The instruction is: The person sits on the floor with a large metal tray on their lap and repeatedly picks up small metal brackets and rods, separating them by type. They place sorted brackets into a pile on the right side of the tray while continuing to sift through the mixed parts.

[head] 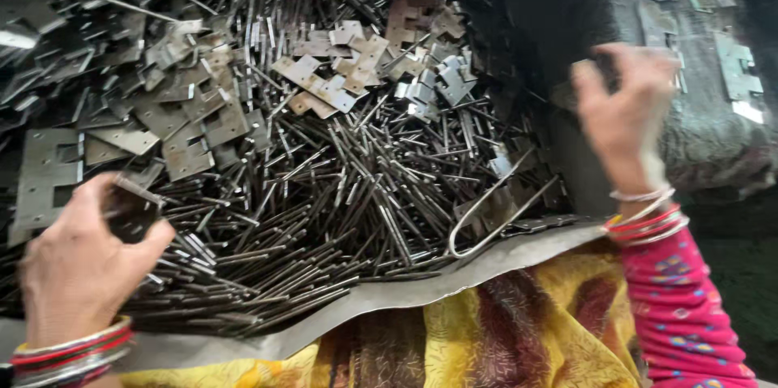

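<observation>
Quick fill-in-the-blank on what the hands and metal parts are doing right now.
1. The left hand holds a flat ____ plate.
2. The heap below it is mostly thin metal ____.
3. Each wrist wears ____.
4. The right hand is raised at the ____ side of the view.

Missing: metal; pins; bangles; right

Looked like a small metalworking workshop, a hand-assembly spot for hinges. Shown by a deep heap of thin steel pins (pixel 324 193), dark and loose, spread across a bent metal sheet (pixel 454 278) used as a tray. Shown too by stamped hinge leaves (pixel 186 124) piled in grey and coppery stacks (pixel 348 64), and by more cut plates (pixel 733 64) scattered over a dusty grey floor at the upper right. Nothing domestic anywhere, only raw metal parts in bulk.
</observation>
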